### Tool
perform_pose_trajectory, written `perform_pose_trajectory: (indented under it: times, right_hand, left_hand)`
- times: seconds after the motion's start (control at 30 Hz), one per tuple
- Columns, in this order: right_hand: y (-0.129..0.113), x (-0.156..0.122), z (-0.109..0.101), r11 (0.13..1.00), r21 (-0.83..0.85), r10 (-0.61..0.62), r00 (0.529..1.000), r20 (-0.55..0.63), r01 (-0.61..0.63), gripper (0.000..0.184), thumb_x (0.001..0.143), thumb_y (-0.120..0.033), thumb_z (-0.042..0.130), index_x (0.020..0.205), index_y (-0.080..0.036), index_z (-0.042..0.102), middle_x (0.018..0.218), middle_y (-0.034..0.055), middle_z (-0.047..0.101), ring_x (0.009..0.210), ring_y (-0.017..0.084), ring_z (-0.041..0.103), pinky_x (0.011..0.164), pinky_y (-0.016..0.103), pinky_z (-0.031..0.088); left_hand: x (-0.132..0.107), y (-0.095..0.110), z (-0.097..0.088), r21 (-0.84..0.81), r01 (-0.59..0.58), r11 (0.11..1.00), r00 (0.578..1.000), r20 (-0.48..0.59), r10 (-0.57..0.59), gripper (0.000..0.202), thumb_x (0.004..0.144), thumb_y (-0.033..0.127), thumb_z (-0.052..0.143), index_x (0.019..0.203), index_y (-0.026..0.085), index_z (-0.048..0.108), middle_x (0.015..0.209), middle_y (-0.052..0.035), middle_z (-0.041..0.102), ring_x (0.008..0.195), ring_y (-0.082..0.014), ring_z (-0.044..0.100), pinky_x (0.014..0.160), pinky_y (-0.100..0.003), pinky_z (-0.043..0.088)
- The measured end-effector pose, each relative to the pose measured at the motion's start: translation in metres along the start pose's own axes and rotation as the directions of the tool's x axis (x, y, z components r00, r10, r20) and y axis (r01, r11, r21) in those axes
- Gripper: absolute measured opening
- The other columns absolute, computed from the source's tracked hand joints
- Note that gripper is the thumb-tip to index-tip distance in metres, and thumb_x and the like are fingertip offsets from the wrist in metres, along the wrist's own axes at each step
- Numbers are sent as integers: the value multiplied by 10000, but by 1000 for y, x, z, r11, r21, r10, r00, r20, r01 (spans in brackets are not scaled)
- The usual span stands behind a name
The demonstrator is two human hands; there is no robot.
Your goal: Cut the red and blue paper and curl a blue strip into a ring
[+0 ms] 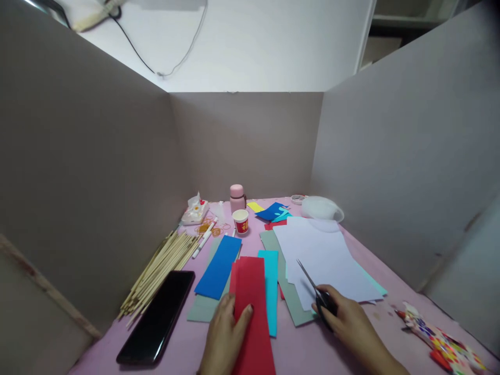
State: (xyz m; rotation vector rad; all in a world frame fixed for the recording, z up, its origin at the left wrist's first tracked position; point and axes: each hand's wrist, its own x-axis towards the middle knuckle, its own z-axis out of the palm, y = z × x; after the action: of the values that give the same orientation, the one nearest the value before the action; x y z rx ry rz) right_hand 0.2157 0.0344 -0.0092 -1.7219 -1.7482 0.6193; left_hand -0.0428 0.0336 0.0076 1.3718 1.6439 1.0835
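Note:
My left hand (224, 333) pinches the left edge of a long red paper strip (252, 307) lying on the pink table (312, 349), thumb on top. My right hand (347, 323) grips black-handled scissors (312, 289), blades closed and pointing up-left over a stack of white paper sheets (324, 255). A turquoise strip (271, 286) lies just right of the red one, and a blue strip (219, 265) lies to its left over a grey-green sheet (205, 307).
A black phone (158, 317) and a bundle of bamboo sticks (160, 271) lie at left. At the back stand a pink bottle (236, 196), a paper cup (240, 221), a tissue pack (195, 211), rubber bands (211, 227), a clear plastic bowl (322, 208). Grey partition walls enclose three sides. Patterned scraps (441, 341) lie at right.

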Motion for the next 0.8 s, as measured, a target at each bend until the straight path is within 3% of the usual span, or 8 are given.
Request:
perform_pose_trajectory:
  times: [0.1,0.2,0.3,0.43,0.57,0.7,0.8]
  right_hand:
    - [8,0,-1,998,-57,16,1000,-24,-17,323,824,-432,436,1044,-218,536,803,48,690,715,241,632,623,294,432]
    - [10,-1,0,999,-45,10,999,-36,-11,311,828,-423,429,1032,-213,533,804,45,692,741,241,634,653,294,434]
    - [7,-4,3,999,-43,-8,999,-39,6,310,821,-403,435,1046,-216,539,843,46,700,764,240,637,654,293,433]
    - [6,-4,6,999,-47,-28,999,-33,26,328,808,-393,441,1062,-215,548,845,44,710,761,244,648,650,298,430]
    - [7,-4,6,999,-40,-38,999,-10,37,314,808,-365,444,1069,-223,545,872,39,713,798,244,654,660,296,427]
    - [4,-5,4,999,-29,-45,999,13,45,297,816,-329,429,1068,-219,542,873,44,714,801,247,654,664,300,420]
    - [2,-6,3,998,-27,-49,998,25,50,302,820,-307,416,1079,-211,538,905,60,712,828,257,650,671,307,416]
  left_hand:
    - [2,-5,4,245,-102,964,994,0,105,590,739,351,525,1212,-1,510,1426,-248,367,1352,-340,240,1112,-437,127]
    - [1,-3,10,397,-142,907,989,21,146,513,744,292,512,1172,11,537,1447,-264,312,1357,-354,216,1094,-470,144]
    - [1,1,15,470,-140,872,988,6,155,464,726,237,526,1145,37,540,1387,-277,377,1320,-382,283,1051,-487,238]
    - [5,-1,14,452,-145,880,984,-30,177,441,751,195,459,1171,63,483,1224,-210,505,1211,-325,441,1012,-423,338]
    - [10,-6,5,375,-145,915,980,-69,184,434,792,202,377,1210,93,419,1250,-172,466,1157,-254,507,990,-359,393]
    - [10,-6,-2,352,-66,934,990,-93,105,658,772,225,456,1361,20,249,1393,-250,337,1306,-334,339,1049,-447,310]
    - [10,-3,-2,335,-43,941,996,-63,68,765,723,171,526,1405,41,204,1447,-226,326,1342,-331,286,1071,-436,271]
